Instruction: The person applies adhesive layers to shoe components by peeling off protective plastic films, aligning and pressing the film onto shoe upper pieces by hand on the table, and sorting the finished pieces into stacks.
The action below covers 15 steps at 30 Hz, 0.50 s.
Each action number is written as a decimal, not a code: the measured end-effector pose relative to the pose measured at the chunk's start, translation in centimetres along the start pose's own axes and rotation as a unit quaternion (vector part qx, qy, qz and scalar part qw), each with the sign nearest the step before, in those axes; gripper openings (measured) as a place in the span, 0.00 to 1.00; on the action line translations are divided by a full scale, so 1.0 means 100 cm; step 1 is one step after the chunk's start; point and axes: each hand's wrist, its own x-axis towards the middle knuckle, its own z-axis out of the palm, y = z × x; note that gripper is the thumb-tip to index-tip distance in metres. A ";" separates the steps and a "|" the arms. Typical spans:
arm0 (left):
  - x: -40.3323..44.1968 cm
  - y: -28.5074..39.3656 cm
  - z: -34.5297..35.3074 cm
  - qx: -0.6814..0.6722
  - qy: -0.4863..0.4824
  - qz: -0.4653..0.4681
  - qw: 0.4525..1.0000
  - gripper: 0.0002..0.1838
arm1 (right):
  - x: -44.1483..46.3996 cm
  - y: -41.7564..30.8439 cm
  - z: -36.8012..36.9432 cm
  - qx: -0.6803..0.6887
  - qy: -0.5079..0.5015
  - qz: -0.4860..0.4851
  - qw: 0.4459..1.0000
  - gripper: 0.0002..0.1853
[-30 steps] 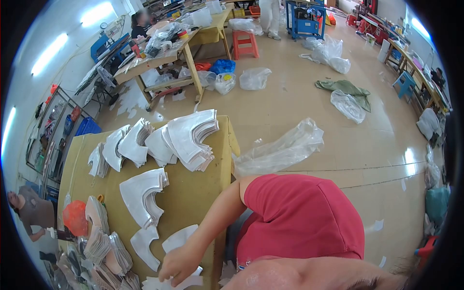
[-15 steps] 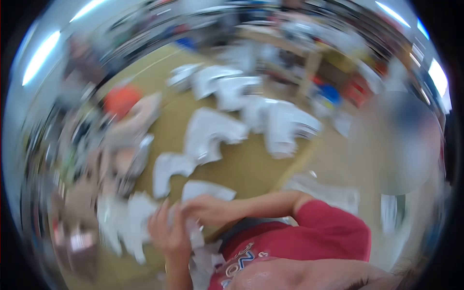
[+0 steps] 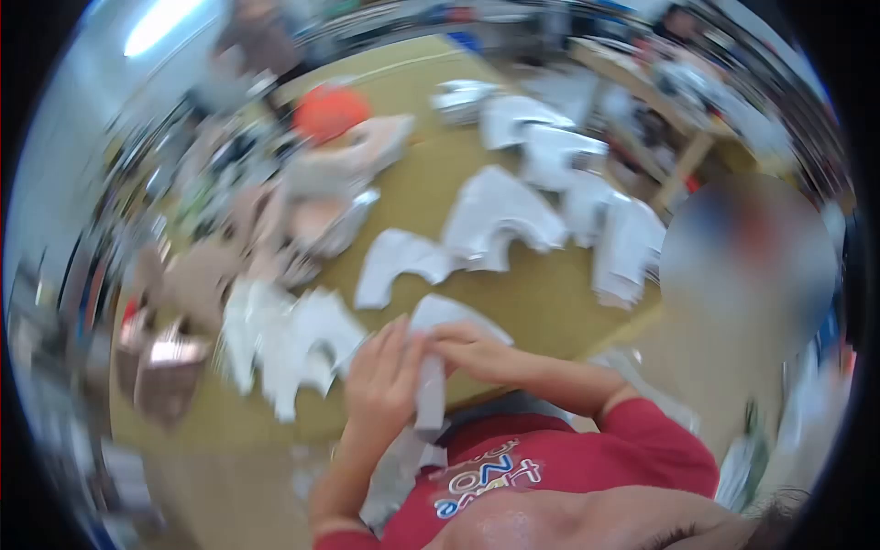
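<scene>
At the table's near edge, my left hand (image 3: 380, 374) and my right hand (image 3: 467, 351) meet around a white cut piece (image 3: 430, 396). This piece looks like fabric or thin sheet, and a strip of it hangs below my fingers toward the red shirt. My left fingers are pressed together along its left side. The right hand pinches its upper part; the exact fingertip contact is blurred. Just beyond my hands lies another white piece (image 3: 456, 313). A stack of scalloped white pieces (image 3: 316, 344) rests left of my left hand.
Several curved white pieces (image 3: 500, 215) spread over the yellow-brown table (image 3: 394, 348). Beige and brown pieces (image 3: 197, 280) pile up on the left, with an orange-red round item (image 3: 330, 114) behind. A wooden stand (image 3: 683, 170) is at the back right. Another person (image 3: 257, 41) stands at the far side.
The view has swung, so the table and its pieces sit farther right and higher. My hands stay together at the near edge, and the white strip between them now shows more plainly.
</scene>
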 end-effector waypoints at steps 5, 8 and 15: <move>-0.007 -0.017 0.013 -0.117 0.047 -0.016 0.992 0.11 | 0.004 -0.010 -0.014 -0.064 -0.074 -0.008 0.995 0.23; 0.009 -0.015 -0.014 -0.165 0.095 -0.052 0.980 0.10 | -0.022 -0.074 -0.047 -0.132 -0.024 -0.004 0.991 0.30; 0.004 -0.027 -0.012 -0.176 0.088 0.035 0.980 0.11 | -0.155 -0.291 -0.286 -0.065 0.615 -0.223 0.754 0.16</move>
